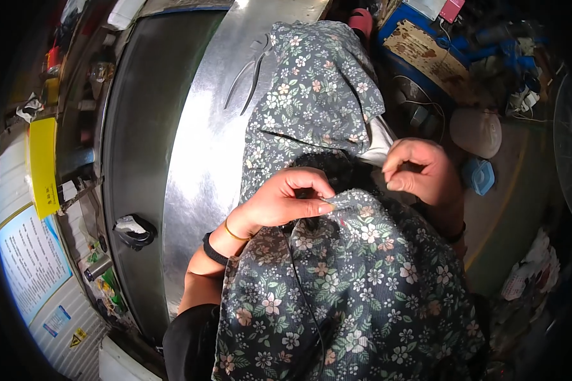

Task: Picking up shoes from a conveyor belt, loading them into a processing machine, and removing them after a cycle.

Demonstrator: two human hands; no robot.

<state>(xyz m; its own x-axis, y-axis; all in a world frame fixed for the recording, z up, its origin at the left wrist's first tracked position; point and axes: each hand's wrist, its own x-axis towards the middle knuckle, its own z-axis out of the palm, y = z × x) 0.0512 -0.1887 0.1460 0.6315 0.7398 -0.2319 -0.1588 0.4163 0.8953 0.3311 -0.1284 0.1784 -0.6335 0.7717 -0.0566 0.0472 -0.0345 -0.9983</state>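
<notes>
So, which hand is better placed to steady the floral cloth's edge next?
Probably the left: the left hand pinches the edge of the floral cloth between thumb and finger, while the right hand hovers to the side, apart from that edge.

Floral cloth [375,298] cut off below, poster [35,263] illegible

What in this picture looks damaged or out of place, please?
The blue-edged tan panel at upper right looks worn: dark brown patches mottle its surface. Whether stains or damage, I cannot tell.
</notes>
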